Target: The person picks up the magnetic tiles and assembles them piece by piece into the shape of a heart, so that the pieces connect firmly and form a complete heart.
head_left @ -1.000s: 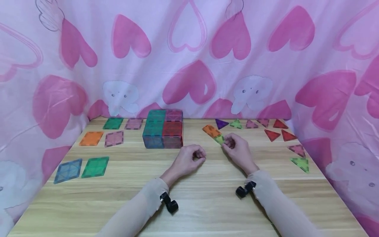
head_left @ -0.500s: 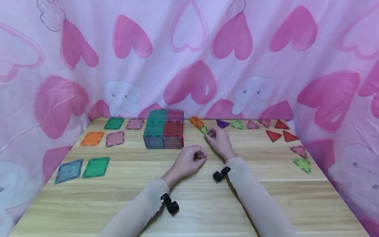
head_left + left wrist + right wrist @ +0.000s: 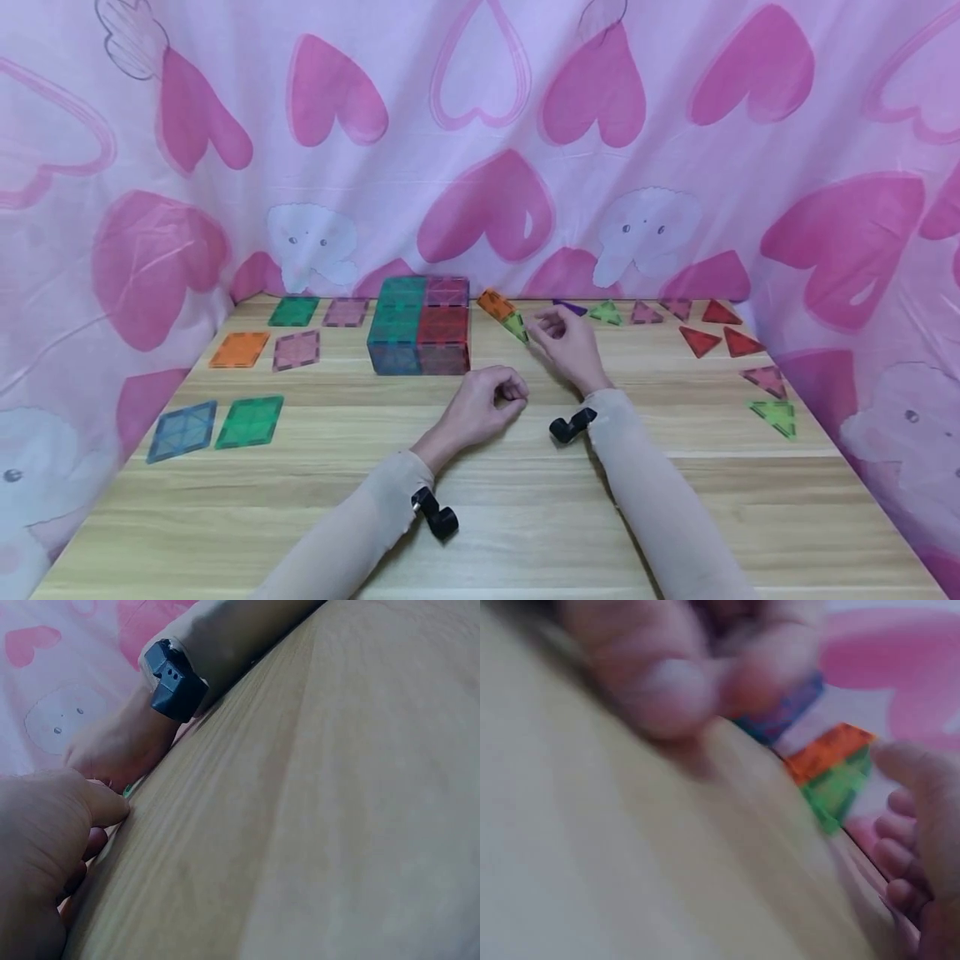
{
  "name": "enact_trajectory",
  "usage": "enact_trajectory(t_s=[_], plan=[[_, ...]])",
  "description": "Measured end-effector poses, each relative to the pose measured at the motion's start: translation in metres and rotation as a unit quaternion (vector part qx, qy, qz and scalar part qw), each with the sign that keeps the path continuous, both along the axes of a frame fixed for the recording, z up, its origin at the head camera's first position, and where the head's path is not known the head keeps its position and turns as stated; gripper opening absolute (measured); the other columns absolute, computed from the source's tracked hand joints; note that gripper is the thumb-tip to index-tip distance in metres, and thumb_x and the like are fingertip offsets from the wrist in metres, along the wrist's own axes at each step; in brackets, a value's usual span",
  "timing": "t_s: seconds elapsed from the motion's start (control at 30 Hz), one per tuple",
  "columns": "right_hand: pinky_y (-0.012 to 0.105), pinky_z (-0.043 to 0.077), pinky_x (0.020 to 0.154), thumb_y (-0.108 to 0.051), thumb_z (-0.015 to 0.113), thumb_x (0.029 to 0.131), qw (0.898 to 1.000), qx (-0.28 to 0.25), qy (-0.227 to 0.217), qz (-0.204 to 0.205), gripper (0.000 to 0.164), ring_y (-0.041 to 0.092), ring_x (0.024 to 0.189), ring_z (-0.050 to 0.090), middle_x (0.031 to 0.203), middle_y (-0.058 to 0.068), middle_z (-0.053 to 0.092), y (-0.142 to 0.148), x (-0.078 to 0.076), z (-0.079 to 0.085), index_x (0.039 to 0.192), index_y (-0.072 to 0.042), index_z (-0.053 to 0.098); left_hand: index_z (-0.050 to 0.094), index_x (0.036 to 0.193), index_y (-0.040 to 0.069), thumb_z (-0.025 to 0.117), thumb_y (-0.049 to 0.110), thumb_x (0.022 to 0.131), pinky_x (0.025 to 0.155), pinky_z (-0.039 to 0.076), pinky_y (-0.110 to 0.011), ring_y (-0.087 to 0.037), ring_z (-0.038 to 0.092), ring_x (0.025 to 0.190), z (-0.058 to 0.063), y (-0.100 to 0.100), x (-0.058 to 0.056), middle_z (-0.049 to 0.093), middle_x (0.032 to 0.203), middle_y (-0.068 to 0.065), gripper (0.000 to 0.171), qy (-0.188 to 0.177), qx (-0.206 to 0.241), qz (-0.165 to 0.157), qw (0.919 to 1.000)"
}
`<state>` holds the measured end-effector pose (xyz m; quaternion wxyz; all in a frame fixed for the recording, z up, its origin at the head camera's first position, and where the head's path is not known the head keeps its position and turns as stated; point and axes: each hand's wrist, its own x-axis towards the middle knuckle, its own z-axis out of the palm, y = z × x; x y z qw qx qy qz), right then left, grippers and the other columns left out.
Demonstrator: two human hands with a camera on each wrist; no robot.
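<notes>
At the centre of the table in the head view, my left hand (image 3: 487,404) rests with loosely curled fingers and nothing in them. My right hand (image 3: 566,342), farther back and to the right, pinches the tip of a green triangular magnetic tile (image 3: 513,325). An orange magnetic tile (image 3: 495,304) is joined to that triangle, and its far end stands higher than the table's back edge. In the right wrist view the orange tile (image 3: 829,754) and the green triangle (image 3: 836,787) show beside my thumb (image 3: 904,765). My left hand (image 3: 660,682) is a blur there.
A box of magnetic tiles (image 3: 420,325), green, red and blue, stands just left of the held pair. Several square tiles (image 3: 251,421) lie on the left. Several triangles (image 3: 701,342) lie along the right, and a purple triangle (image 3: 572,307) is partly hidden behind my right hand.
My right hand first carried the joined orange and green tiles leftward toward the box. Since then it has shifted slightly right, and the tiles slant more steeply. My left hand has stayed put.
</notes>
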<state>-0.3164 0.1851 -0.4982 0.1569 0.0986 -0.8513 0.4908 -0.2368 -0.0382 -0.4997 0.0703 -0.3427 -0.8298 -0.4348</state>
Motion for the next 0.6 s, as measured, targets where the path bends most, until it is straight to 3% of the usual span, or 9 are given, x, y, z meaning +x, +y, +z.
enact_trajectory(t_s=[0.1, 0.2, 0.33, 0.43, 0.6], plan=[[0.049, 0.058, 0.097, -0.028, 0.080, 0.105, 0.999, 0.006, 0.030, -0.022, 0.039, 0.033, 0.108, 0.069, 0.119, 0.016, 0.074, 0.018, -0.001, -0.001, 0.132, -0.001, 0.073, 0.079, 0.099, 0.013, 0.083, 0.004, 0.097, 0.079, 0.060, -0.026, -0.008, 0.070, 0.085, 0.000, 0.001, -0.001, 0.075, 0.093, 0.004, 0.010, 0.000, 0.000, 0.000, 1.0000], [0.060, 0.050, 0.112, -0.019, 0.075, 0.105, 0.995, 0.081, 0.048, -0.030, 0.043, 0.043, 0.126, 0.063, 0.135, 0.026, 0.069, 0.036, -0.001, -0.004, 0.140, 0.005, 0.069, 0.079, 0.100, 0.011, 0.083, 0.005, 0.097, 0.079, 0.060, -0.025, -0.008, 0.070, 0.085, -0.001, 0.001, 0.000, 0.075, 0.094, 0.003, 0.007, -0.002, -0.003, -0.003, 1.0000], [0.065, 0.035, 0.126, -0.017, 0.070, 0.105, 0.983, 0.181, 0.040, 0.011, 0.051, 0.050, 0.145, 0.048, 0.152, 0.029, 0.060, 0.051, 0.004, -0.004, 0.150, 0.007, 0.063, 0.079, 0.101, 0.007, 0.081, 0.007, 0.098, 0.079, 0.060, -0.025, -0.008, 0.070, 0.086, 0.000, 0.000, 0.001, 0.076, 0.095, 0.002, 0.003, -0.007, -0.005, -0.004, 1.0000], [0.064, 0.034, 0.127, -0.017, 0.070, 0.107, 0.977, 0.207, 0.038, 0.040, 0.048, 0.048, 0.147, 0.046, 0.153, 0.027, 0.060, 0.056, 0.011, -0.004, 0.149, 0.006, 0.064, 0.079, 0.101, 0.006, 0.080, 0.008, 0.099, 0.080, 0.061, -0.026, -0.009, 0.070, 0.087, 0.001, -0.001, 0.002, 0.076, 0.096, 0.001, 0.003, -0.008, -0.004, -0.002, 1.0000], [0.063, 0.043, 0.118, -0.008, 0.072, 0.105, 0.977, 0.196, 0.070, 0.053, 0.028, 0.044, 0.133, 0.057, 0.137, 0.022, 0.069, 0.058, 0.031, -0.004, 0.132, 0.002, 0.077, 0.079, 0.100, 0.008, 0.081, 0.007, 0.098, 0.080, 0.061, -0.027, -0.010, 0.070, 0.087, 0.002, -0.001, 0.002, 0.076, 0.096, 0.003, 0.003, -0.008, -0.004, -0.001, 1.0000]])
